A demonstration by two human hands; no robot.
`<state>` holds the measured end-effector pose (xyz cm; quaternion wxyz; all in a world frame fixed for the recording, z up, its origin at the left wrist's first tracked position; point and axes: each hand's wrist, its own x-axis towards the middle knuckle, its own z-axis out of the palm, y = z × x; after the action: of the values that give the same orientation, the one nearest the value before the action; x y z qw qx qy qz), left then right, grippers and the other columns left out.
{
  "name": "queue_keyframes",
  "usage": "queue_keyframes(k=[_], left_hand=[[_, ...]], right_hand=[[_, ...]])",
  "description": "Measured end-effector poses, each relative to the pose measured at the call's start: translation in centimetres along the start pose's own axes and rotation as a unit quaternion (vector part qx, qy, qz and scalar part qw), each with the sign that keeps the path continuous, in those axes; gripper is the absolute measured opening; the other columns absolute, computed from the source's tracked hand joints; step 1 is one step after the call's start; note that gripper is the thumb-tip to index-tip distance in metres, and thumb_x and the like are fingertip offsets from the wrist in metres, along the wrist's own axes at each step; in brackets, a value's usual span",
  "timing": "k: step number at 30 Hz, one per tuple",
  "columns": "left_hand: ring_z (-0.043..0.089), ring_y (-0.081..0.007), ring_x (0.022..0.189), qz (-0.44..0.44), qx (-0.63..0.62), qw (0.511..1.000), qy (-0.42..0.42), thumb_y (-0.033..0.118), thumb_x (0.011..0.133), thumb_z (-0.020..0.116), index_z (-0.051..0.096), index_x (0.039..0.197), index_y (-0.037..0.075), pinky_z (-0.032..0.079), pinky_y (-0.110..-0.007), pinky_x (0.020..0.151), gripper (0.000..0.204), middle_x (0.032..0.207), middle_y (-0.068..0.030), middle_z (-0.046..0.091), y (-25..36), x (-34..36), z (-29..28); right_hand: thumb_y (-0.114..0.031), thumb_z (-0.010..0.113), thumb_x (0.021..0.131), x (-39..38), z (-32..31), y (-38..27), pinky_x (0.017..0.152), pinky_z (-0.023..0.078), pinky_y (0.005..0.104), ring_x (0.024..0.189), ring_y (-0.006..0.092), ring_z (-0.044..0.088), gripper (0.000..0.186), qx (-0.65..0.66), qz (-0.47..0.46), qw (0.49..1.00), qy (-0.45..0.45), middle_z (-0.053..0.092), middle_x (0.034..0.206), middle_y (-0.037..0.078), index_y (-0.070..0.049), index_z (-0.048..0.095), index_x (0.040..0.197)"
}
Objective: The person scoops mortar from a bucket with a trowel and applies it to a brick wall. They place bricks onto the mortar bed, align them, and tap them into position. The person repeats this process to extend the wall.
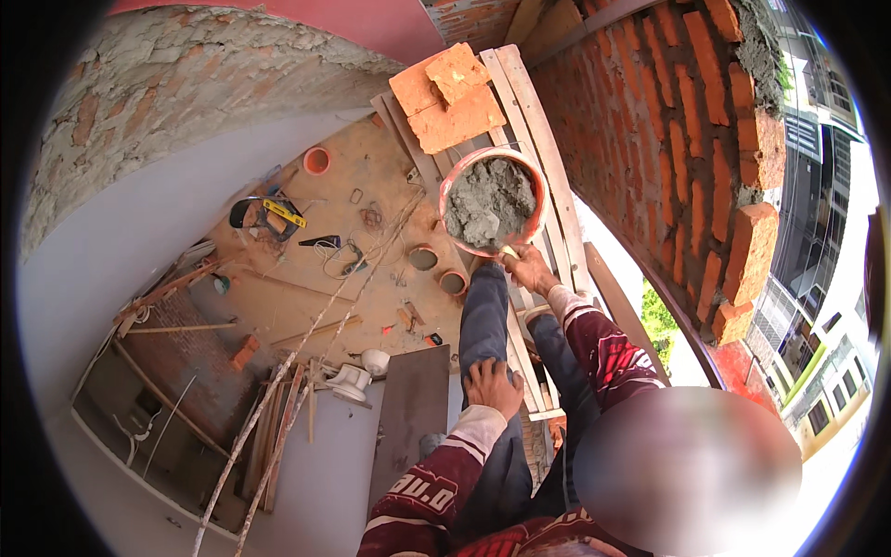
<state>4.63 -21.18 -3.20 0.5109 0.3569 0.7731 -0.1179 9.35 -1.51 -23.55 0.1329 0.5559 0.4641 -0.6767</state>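
Note:
A round orange-red bucket (541, 215) of wet grey mortar (492, 200) stands on the plank scaffold in front of me. At its near rim my right hand (531, 270) is closed round the pale handle of a trowel (508, 252). The trowel's blade cannot be made out clearly against the grey mortar. My left hand (494, 386) lies on my left knee with its fingers apart, holding nothing. Just beyond the bucket, several orange bricks (457, 121) sit stacked on the planks.
To the right rises a brick wall (640, 139) with a stepped, unfinished edge. Planks (529, 111) run under the bucket. Far below on the left, the floor (306, 223) holds buckets (316, 161), a yellow level (284, 213) and scattered tools. Two ropes (269, 399) slant across the left.

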Motion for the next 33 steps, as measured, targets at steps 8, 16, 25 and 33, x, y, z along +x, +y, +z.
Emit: queue_keyframes(k=[8,16,25,33], left_hand=[[0.045,-0.0360,0.132,0.008,-0.014,1.000,0.008,0.037,0.091,0.062,0.069,0.120,0.005,0.038,-0.059,0.108,0.045,0.137,-0.0125,0.058,0.2,1.2,-0.4],[0.046,-0.0358,0.131,0.007,-0.001,1.000,0.003,0.038,0.092,0.061,0.069,0.120,0.004,0.038,-0.059,0.108,0.044,0.135,-0.0129,0.059,0.4,1.0,-0.6],[0.046,-0.0374,0.134,0.018,0.018,0.999,0.019,0.038,0.092,0.061,0.070,0.120,0.005,0.038,-0.060,0.108,0.045,0.137,-0.0140,0.059,0.5,1.0,-0.6],[0.047,-0.0394,0.132,0.017,0.043,0.999,0.011,0.037,0.090,0.063,0.069,0.123,0.007,0.038,-0.056,0.110,0.045,0.136,-0.0146,0.061,0.6,0.7,-1.1]], right_hand=[[-0.018,0.050,0.096,-3.3,-1.8,-1.8,0.097,0.049,0.0499,0.119,0.0343,0.062,0.061,-0.468,-0.083,0.875,0.095,0.061,0.131,0.020,-0.004,0.038,0.154],[-0.023,0.049,0.098,-0.3,-1.5,-4.1,0.079,0.056,0.0551,0.090,0.0476,0.071,0.035,-0.353,-0.035,0.932,0.074,0.071,0.099,0.030,0.004,0.062,0.117],[-0.032,0.060,0.095,2.3,2.5,-2.4,0.096,0.051,0.0522,0.111,0.0487,0.064,0.044,-0.155,0.027,0.986,0.052,0.067,0.112,0.035,0.008,0.065,0.114],[-0.037,0.060,0.097,3.2,6.6,-2.6,0.071,0.055,0.0426,0.059,0.0269,0.066,0.037,0.080,0.053,0.991,0.098,0.069,0.069,0.010,-0.002,0.071,0.104]])
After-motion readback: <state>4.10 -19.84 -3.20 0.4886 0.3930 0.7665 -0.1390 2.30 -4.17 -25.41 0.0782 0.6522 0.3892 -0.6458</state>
